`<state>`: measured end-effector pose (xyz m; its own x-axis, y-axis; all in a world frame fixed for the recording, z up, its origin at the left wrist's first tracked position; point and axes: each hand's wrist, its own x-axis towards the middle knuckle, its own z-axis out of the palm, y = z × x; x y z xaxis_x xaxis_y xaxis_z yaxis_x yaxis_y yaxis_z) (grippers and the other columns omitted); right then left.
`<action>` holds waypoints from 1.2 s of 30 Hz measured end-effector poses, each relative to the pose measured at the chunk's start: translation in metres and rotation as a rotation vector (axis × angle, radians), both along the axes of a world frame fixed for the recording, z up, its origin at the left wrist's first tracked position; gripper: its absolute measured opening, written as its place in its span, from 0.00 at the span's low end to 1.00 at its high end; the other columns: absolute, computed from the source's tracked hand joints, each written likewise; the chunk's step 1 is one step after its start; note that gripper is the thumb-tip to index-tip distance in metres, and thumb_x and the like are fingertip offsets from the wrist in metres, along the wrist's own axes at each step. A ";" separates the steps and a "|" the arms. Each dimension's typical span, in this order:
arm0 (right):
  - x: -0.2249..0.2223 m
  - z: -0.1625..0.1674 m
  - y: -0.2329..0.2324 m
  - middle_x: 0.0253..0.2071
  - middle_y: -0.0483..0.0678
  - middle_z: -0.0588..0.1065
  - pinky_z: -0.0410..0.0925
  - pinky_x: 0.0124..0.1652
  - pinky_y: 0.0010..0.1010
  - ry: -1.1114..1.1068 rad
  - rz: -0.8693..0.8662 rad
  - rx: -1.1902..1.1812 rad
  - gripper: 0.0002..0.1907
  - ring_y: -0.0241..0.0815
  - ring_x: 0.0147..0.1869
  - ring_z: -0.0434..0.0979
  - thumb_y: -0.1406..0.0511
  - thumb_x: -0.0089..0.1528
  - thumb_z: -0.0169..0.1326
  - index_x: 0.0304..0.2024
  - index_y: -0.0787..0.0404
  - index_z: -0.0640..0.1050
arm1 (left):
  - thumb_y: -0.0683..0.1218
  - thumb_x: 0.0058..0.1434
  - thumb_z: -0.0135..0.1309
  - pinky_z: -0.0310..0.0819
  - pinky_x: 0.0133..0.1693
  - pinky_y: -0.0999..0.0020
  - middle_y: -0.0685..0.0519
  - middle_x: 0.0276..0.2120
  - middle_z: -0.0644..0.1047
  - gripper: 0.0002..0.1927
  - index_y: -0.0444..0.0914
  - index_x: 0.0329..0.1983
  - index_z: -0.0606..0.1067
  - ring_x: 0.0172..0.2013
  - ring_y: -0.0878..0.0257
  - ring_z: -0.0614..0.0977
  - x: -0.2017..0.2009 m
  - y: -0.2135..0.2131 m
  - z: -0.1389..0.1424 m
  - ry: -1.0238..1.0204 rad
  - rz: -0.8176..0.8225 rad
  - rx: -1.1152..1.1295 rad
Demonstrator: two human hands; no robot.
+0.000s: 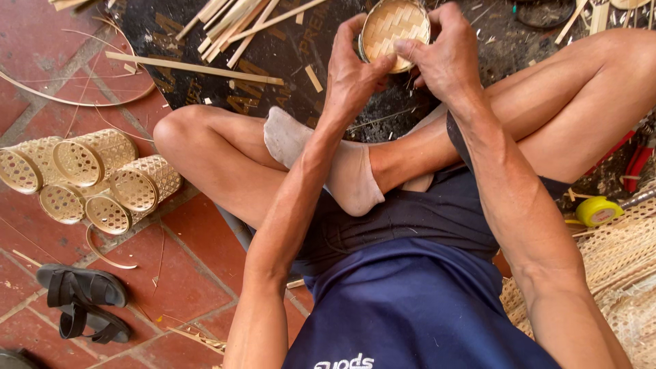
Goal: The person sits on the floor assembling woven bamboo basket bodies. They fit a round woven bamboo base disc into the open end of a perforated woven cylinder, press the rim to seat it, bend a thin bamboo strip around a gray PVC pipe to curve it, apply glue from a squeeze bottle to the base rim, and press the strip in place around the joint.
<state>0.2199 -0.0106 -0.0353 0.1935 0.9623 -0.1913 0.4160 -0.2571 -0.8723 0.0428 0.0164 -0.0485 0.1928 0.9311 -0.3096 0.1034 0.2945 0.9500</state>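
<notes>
I hold a small round woven bamboo basket point(391, 26) in front of me, its checkered bottom facing up. My left hand point(352, 72) grips its left rim, thumb pressed on the lower edge. My right hand point(444, 58) clasps the right rim, fingers curled over the top and thumb on the weave. I sit cross-legged, one socked foot point(328, 160) resting over my shin, above a dark board point(205, 41) on the floor.
Several finished openwork bamboo baskets point(96, 181) lie on the red tile floor at left. Bamboo strips point(195, 68) are scattered on the dark board. Black sandals point(85, 301) sit lower left. A yellow tape measure point(598, 210) and woven mesh sheets point(615, 273) lie at right.
</notes>
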 end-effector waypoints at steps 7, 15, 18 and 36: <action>0.001 0.003 0.010 0.38 0.51 0.77 0.73 0.20 0.24 0.182 -0.059 -0.043 0.22 0.35 0.30 0.80 0.65 0.65 0.68 0.50 0.72 0.71 | 0.44 0.56 0.64 0.82 0.21 0.71 0.45 0.42 0.80 0.36 0.33 0.66 0.63 0.24 0.65 0.84 -0.001 0.005 0.005 0.015 0.013 -0.032; 0.039 0.011 0.002 0.47 0.50 0.77 0.79 0.28 0.23 0.252 0.082 -0.057 0.20 0.33 0.41 0.81 0.65 0.70 0.62 0.61 0.68 0.75 | 0.51 0.66 0.60 0.80 0.25 0.70 0.47 0.29 0.81 0.32 0.32 0.69 0.69 0.25 0.64 0.83 -0.014 0.002 -0.003 -0.197 0.037 -0.194; 0.028 0.021 0.000 0.47 0.51 0.80 0.76 0.36 0.23 0.240 0.103 0.066 0.14 0.35 0.42 0.80 0.71 0.70 0.60 0.58 0.69 0.80 | 0.50 0.69 0.59 0.81 0.35 0.69 0.46 0.40 0.80 0.29 0.31 0.68 0.72 0.34 0.62 0.83 -0.024 -0.007 0.010 -0.162 0.090 -0.119; -0.062 0.137 -0.076 0.44 0.54 0.79 0.73 0.43 0.24 0.137 0.332 0.375 0.12 0.40 0.44 0.81 0.77 0.70 0.60 0.57 0.68 0.79 | 0.36 0.61 0.69 0.73 0.64 0.63 0.52 0.56 0.80 0.29 0.34 0.65 0.75 0.57 0.65 0.79 -0.137 -0.174 0.087 -0.618 -0.253 -0.250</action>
<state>0.1576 -0.0867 0.1014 -0.1363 0.9748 0.1767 0.2975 0.2105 -0.9312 -0.0940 -0.1571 0.0386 0.6031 0.7496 -0.2726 -0.3378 0.5496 0.7640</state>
